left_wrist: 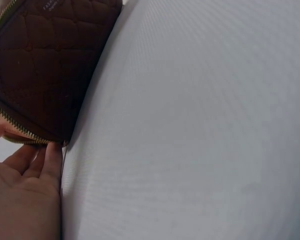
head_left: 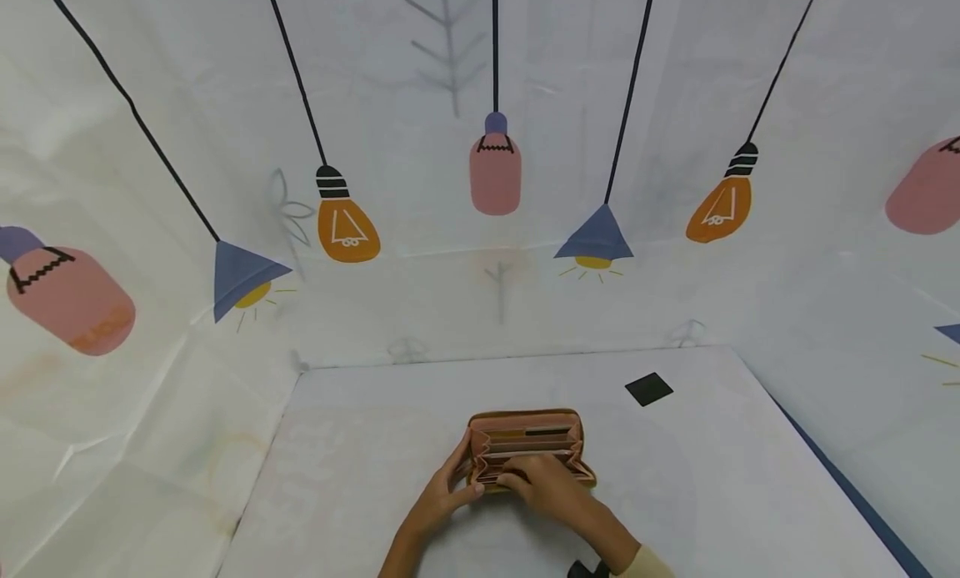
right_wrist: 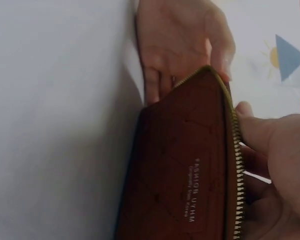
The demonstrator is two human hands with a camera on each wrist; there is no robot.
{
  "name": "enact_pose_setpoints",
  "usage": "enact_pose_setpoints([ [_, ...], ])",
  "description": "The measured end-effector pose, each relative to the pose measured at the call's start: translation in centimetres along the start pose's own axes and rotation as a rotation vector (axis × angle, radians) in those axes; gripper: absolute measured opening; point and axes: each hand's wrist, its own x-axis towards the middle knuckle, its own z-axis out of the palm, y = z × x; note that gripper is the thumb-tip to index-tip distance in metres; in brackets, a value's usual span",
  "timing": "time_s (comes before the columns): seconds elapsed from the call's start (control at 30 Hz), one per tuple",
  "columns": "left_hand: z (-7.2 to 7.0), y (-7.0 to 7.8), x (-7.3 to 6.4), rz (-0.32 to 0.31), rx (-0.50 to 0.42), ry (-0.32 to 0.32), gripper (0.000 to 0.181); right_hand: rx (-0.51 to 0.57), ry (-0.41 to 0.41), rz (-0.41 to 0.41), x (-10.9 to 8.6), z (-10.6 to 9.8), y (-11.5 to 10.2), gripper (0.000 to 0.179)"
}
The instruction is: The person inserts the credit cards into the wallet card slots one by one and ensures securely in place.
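Observation:
A brown zip-around wallet (head_left: 525,415) lies unzipped on the white table, its pink-lined pockets spread toward me. Its quilted outer side (left_wrist: 55,55) and brass zipper show in the left wrist view, and small lettering shows in the right wrist view. My left hand (head_left: 441,499) grips the wallet's left end, thumb at the near corner. Above the near pockets, my right hand (head_left: 551,488) reaches in with bent fingers. Thumb and fingers of the right hand (right_wrist: 290,165) pass behind the zipper edge, so whatever lies between their tips is hidden.
A flat black square (head_left: 649,389) lies on the white table (head_left: 360,436) toward the back right. White sheets (head_left: 420,303) printed with hanging lamps enclose the table at the back and sides. A dark object (head_left: 588,570) shows partly beside my right sleeve.

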Motion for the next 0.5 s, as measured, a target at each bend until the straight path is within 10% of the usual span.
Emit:
enact_pose_setpoints([
  [0.5, 0.22, 0.06, -0.17, -0.029, 0.007, 0.020, 0.089, -0.010, -0.056, 0.194, 0.93, 0.63, 0.78, 0.033],
])
